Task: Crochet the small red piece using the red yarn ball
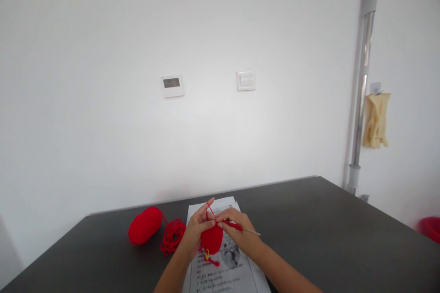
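Note:
My left hand grips the upper edge of a red crochet piece, with red yarn looped over its raised index finger. Between the fingers of my right hand is a crochet hook with a red handle and a metal shaft pointing right. The hook's tip meets the piece at its top edge, hidden by my fingers. A yellow stitch marker hangs at the lower edge of the piece beside a short red yarn tail.
Left of my hands, a red yarn ball and a loose tangle of yarn lie on the dark table. Printed sheets lie beneath my hands. Behind the table stands a white wall; a metal pole rises at right.

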The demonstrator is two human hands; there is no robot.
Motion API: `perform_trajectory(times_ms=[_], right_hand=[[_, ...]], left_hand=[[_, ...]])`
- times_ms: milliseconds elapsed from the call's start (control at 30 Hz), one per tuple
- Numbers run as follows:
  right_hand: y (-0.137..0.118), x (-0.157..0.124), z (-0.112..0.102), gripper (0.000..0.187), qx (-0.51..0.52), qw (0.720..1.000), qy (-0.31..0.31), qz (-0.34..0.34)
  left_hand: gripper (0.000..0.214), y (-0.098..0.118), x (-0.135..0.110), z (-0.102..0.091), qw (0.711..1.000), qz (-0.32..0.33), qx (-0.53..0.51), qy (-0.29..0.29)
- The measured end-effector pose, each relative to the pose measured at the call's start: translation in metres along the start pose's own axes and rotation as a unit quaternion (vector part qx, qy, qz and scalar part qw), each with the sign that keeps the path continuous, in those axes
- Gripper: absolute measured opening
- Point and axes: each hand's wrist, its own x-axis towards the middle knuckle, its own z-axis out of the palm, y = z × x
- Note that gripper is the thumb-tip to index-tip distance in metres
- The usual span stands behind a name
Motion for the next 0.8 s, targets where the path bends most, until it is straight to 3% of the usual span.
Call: perform_trajectory(times_ms=[800], right_hand=[[0.003, -0.001, 0.008, 0.009, -0.011, 0.997, 0.055, 0.05]], left_hand=[[0.099, -0.018, 0.012, -0.008, 0.997, 0.023, 0.064, 0.042]])
